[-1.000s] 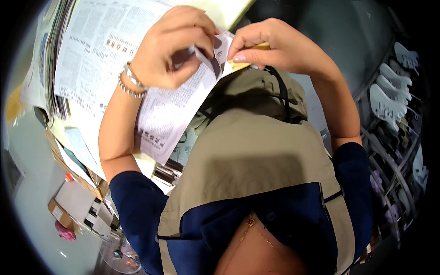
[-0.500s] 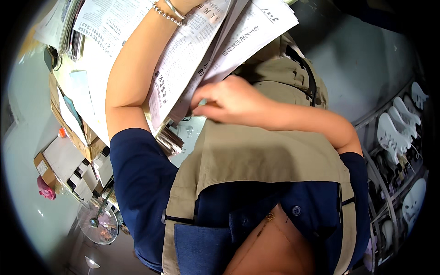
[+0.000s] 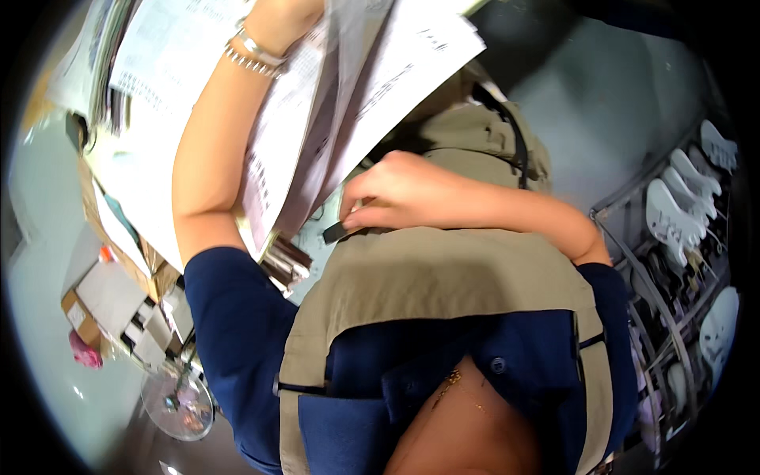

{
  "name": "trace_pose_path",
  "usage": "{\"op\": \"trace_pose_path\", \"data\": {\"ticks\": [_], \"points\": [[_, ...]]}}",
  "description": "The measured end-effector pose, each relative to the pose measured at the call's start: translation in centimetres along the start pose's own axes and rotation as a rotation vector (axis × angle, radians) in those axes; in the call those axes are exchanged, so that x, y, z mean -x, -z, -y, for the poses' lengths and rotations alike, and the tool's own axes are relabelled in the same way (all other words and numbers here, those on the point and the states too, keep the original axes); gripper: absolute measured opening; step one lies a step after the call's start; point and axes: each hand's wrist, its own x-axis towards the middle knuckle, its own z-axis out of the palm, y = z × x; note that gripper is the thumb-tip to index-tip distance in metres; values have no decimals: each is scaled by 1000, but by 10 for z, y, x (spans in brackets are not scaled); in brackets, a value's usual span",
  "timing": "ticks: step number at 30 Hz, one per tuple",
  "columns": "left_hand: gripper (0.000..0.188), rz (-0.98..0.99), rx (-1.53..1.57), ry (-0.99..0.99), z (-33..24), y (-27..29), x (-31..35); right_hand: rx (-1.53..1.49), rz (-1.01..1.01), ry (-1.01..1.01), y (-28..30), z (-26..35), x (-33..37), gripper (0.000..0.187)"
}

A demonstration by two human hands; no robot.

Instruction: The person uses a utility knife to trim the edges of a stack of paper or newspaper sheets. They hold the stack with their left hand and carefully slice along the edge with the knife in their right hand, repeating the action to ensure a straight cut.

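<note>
Sheets of newspaper [image 3: 269, 150] spread across the table, with several pages lifted and folded up in the middle. My left hand [image 3: 289, 20], with bracelets at the wrist, lies over the pages at the top edge. Its fingers are out of the picture or hidden. My right hand [image 3: 388, 191] is bent in front of my apron [image 3: 459, 273], just below the newspaper's lower edge. Its fingers are closed at the end of a small dark block [image 3: 334, 233]. The rest of that block is hidden by the fingers.
A stack of papers [image 3: 111, 71] lies at the far left. Folded papers or booklets [image 3: 286, 261] sit by my left elbow. A cardboard box [image 3: 162, 279] and a fan [image 3: 178, 402] stand left. At right, a rack [image 3: 657, 293] holds white guitar-shaped bodies [image 3: 673, 218].
My right hand has moved slightly down. A dark block shows at its fingertips where a teal bit showed before. The newspaper and left hand have shifted left, and the pages stand more folded.
</note>
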Motion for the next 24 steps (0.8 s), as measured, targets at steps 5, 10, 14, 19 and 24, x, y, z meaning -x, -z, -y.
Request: {"op": "trace_pose_path", "data": {"ticks": [5,10,14,19,24], "points": [[21,270,-440,19,-20,19,7,-250,-632,-286,59,24,81,14],[2,344,-706,70,-24,-12,-2,-107,-1168,-279,74,11,102,14],[18,426,-846,-53,-23,-22,-14,-120,-1063,-223,70,18,98,13],[16,498,-957,-29,-28,-29,-15,7,-1005,-69,68,26,89,13],[21,400,-904,-91,-26,-29,-10,105,-1038,43,68,16,87,13]]}}
